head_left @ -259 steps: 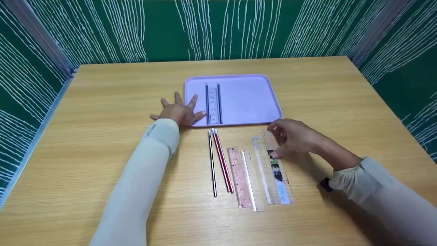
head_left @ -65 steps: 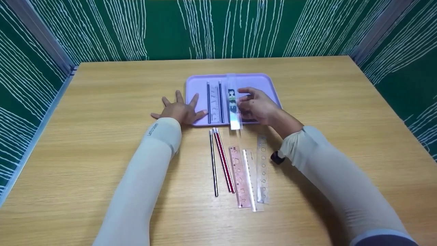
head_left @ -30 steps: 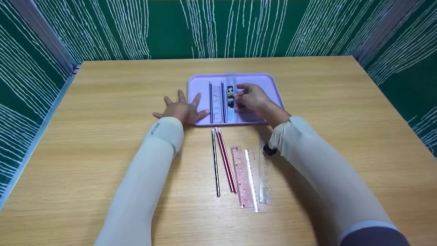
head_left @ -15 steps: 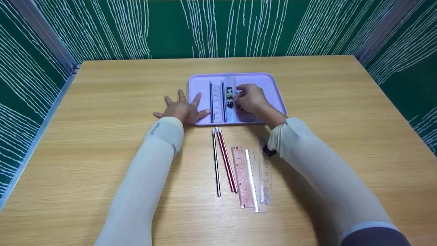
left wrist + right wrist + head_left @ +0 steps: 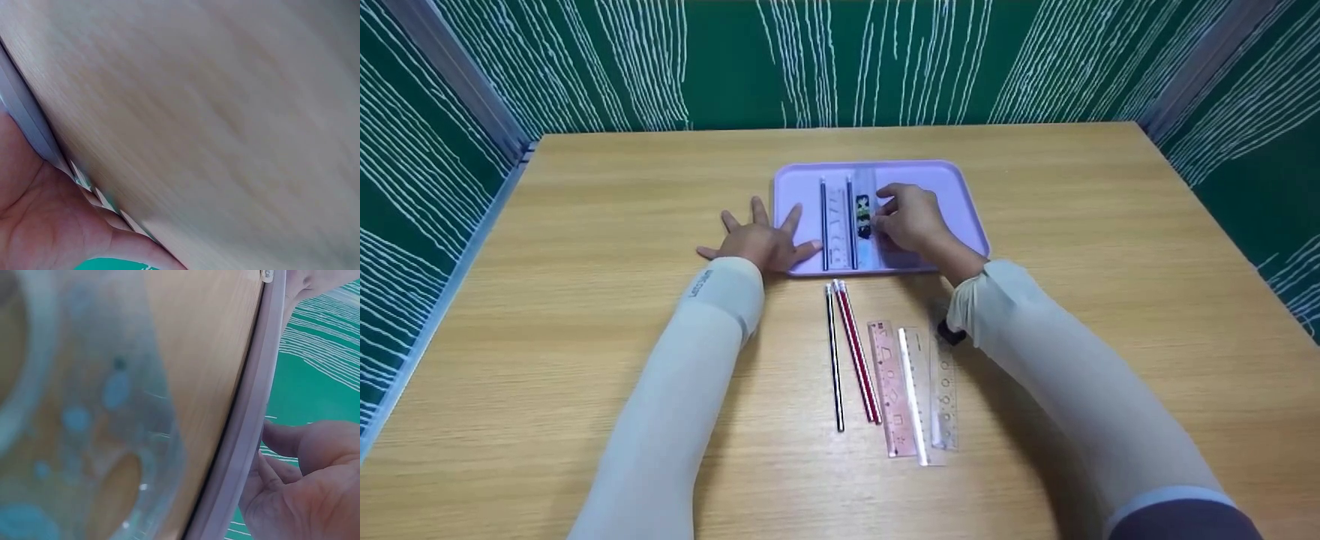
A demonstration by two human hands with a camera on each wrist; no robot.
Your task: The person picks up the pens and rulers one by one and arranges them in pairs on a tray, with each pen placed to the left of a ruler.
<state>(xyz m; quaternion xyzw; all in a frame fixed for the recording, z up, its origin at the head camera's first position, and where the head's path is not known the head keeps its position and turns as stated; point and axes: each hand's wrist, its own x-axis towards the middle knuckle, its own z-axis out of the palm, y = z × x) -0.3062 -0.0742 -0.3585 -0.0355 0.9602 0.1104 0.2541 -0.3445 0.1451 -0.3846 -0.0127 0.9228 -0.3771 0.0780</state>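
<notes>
In the head view a lilac tray (image 5: 956, 225) lies on the table. My left hand (image 5: 757, 244) rests flat with spread fingers at its left edge, thumb over the rim. On the tray, a clear ruler (image 5: 837, 232) lies between two dark pencils (image 5: 824, 225). Just right of them is a clear ruler with a cartoon print (image 5: 863, 217); the curled fingers and thumb of my right hand (image 5: 913, 217) pinch its right edge. The right wrist view shows that hand (image 5: 315, 489) beyond the tray rim (image 5: 247, 405); its fingertips are partly hidden there.
On the table in front of the tray lie a dark striped pencil (image 5: 835, 360), two red striped pencils (image 5: 858, 352), a pink ruler (image 5: 892, 390), a clear ruler with a white edge (image 5: 919, 397) and a clear ruler with round holes (image 5: 943, 397), partly under my right wrist.
The cartoon-print ruler went from the table to the tray in my right hand. Over the last second it has shifted slightly left, closer to the pencil. My left hand stays put.
</notes>
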